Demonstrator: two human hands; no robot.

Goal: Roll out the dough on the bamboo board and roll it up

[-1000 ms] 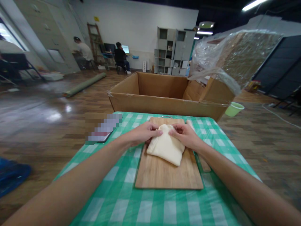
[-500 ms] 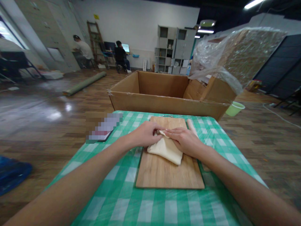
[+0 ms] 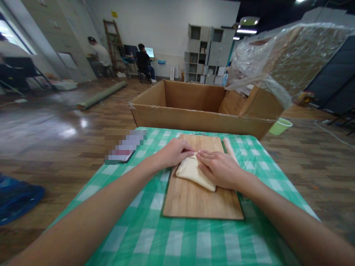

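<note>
A folded slab of pale dough lies on a wooden cutting board on the green checked tablecloth. My left hand rests on the dough's upper left edge with its fingers curled down onto it. My right hand lies flat over the dough's right side, fingers stretched toward the left hand. The fingertips of both hands meet at the top of the dough. A wooden rolling pin lies along the board's right edge, partly hidden by my right hand.
A large open cardboard box stands just beyond the table's far edge, with crumpled clear plastic over its right side. A flat blurred object lies at the table's left corner. Two people sit at desks far back.
Both hands have pushed the raised top of the dough down and folded it flat. My right hand went from pinching to lying flat on it. The camera moved slightly.
</note>
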